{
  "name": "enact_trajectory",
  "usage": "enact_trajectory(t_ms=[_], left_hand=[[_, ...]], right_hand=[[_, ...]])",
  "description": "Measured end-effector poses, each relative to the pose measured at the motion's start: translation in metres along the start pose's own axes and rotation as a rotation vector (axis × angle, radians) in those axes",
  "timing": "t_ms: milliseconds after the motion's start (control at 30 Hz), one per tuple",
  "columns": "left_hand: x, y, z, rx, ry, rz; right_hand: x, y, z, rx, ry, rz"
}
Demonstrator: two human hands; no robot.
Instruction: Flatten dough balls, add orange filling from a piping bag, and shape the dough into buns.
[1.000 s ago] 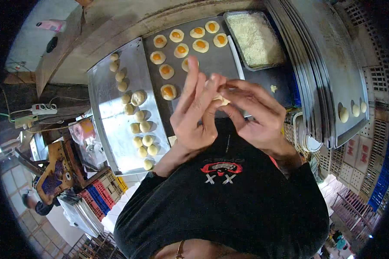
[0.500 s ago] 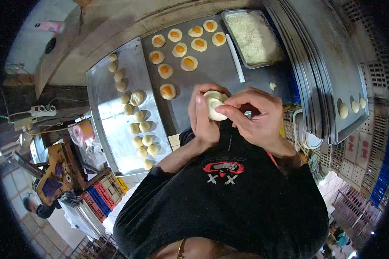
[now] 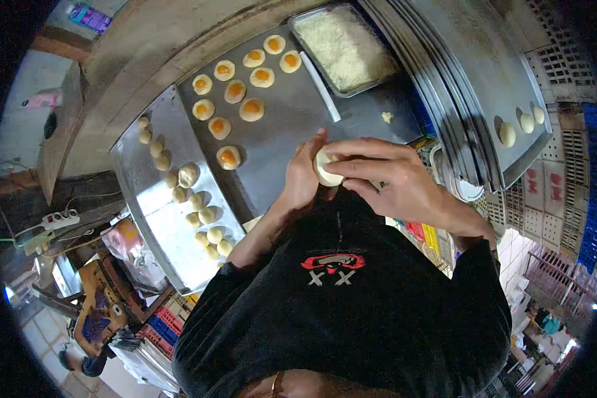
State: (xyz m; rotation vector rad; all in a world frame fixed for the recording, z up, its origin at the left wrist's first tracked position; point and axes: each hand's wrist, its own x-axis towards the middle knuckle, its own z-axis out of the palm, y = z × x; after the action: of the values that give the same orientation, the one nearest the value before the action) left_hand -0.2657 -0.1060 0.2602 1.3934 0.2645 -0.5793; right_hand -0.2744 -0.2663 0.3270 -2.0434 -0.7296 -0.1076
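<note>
Between my two hands, in front of my chest, is a pale dough ball (image 3: 327,170) with a rounded, smooth top. My left hand (image 3: 302,170) cups it from the left, the thumb up along its side. The fingers of my right hand (image 3: 393,174) press over its top and right side, with the thumb lower down. Beyond the hands, several flat dough rounds (image 3: 251,109) with orange, yolk-like centres lie on a dark metal sheet (image 3: 285,129). Plain dough balls (image 3: 207,215) sit in loose rows on a shiny metal tray (image 3: 154,219) at the left.
A metal pan of white shredded filling (image 3: 341,46) stands at the back, beside a white stick (image 3: 320,86). A dough scrap (image 3: 387,117) lies nearby. Stacked metal trays (image 3: 438,93) rise at the right, the top one bearing dough balls (image 3: 507,134). A power strip (image 3: 61,218) is at far left.
The dough was an open cup with my right fingers pinching its rim; now it is rounded, with the right fingers laid over it. The whole view has turned and shifted.
</note>
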Motion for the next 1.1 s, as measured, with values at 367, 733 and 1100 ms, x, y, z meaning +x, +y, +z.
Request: enact_trajectory(t_ms=[367,733,1100], left_hand=[[0.019,0.008,0.052,-0.231,-0.003,0.376],[0.044,0.030,0.091,-0.310,-0.206,-0.009],[0.051,0.044,0.157,-0.140,0.029,0.169]], right_hand=[[0.000,0.027,-0.059,0.037,-0.072,-0.033],[-0.006,0.046,-0.111,-0.007,-0.073,-0.063],[-0.039,0.066,-0.149,-0.042,0.078,-0.108]])
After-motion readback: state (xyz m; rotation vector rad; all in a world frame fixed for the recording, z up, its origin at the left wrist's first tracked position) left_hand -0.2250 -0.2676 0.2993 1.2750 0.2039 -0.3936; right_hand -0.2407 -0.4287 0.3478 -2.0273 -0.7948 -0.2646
